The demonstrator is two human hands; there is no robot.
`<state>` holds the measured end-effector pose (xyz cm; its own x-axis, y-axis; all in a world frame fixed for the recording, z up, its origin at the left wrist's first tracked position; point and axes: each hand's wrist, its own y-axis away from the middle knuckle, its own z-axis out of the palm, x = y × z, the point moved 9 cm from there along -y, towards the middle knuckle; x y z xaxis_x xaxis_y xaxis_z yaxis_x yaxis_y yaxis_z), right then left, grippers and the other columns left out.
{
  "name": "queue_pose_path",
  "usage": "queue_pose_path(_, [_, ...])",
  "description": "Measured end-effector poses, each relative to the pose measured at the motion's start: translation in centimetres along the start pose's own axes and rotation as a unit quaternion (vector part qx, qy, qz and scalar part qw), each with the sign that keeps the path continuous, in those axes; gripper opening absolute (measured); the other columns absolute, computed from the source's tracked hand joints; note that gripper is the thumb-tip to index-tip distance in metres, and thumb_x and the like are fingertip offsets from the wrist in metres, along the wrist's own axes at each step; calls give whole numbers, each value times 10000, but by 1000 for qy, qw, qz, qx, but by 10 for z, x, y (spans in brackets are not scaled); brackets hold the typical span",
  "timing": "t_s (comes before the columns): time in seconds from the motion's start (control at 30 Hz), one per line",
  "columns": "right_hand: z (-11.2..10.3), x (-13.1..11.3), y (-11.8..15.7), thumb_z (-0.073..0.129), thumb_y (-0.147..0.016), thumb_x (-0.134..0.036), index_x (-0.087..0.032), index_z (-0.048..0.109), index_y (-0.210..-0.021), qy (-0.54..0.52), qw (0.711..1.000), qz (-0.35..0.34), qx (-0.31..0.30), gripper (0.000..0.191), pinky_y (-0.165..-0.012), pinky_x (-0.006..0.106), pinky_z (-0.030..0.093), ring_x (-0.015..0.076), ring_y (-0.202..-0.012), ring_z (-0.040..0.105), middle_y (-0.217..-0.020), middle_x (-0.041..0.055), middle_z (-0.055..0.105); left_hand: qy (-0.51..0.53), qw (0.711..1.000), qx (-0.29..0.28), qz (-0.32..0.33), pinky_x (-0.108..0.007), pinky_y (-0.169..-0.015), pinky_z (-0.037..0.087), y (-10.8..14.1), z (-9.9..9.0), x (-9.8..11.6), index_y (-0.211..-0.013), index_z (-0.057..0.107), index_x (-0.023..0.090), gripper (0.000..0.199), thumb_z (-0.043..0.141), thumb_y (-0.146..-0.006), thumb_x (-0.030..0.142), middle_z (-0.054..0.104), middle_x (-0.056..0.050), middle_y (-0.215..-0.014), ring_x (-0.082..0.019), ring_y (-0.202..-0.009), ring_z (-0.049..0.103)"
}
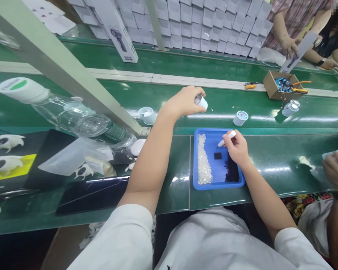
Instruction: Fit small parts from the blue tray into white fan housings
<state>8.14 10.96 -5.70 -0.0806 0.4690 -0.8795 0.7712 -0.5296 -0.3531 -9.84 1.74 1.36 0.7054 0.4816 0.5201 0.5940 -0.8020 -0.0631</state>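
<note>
Half-hidden white cup (201, 101) (left hand's (183, 101) grip).

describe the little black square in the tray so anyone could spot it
Find the blue tray on the green bench. The black square lies alone on its bare middle, under the white pen tool in the right hand, between the clear bits and the dark pile.

A shallow blue plastic tray (198, 186) sits on the green bench edge (284, 161), with a strip of clear small pieces (204, 161) along its left side and a heap of dark small pieces (232, 172) at its right. Beyond it, on the green conveyor belt (169, 101), a small white plastic cylinder (240, 118) stands to the right, and a clear plastic water bottle (70, 114) lies far left.
</note>
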Motion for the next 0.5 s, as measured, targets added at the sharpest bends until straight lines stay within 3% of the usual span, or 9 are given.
queue_pose_path(0.23, [1,-3,0,575,-875,-393,-237,487,-728,24,1000,-8,-14,232,-553,284,425,122,-534,518,-600,-42,548,9,1000,1,0,-302,-859,452,-1,1,0,-1131,604,248,452,669,-691,329,586,-63,-1232,-229,-1075,551])
queue_pose_path(0.4, [8,-14,-1,602,-859,-348,-238,431,-673,74,994,-51,-63,275,-553,282,392,116,-539,447,-596,-42,516,4,1000,-2,5,-310,-862,457,0,1,3,-1146,605,229,470,661,-690,327,589,-77,-1231,-231,-1057,558])
queue_pose_path(0.5, [-7,-14,-5,586,-877,-374,-235,473,-716,59,996,-60,-5,240,-586,290,417,121,-565,483,-630,-36,530,3,1000,-1,8,-318,-863,464,1,1,4,-1142,610,237,469,665,-685,326,596,-72,-1221,-233,-1049,567])
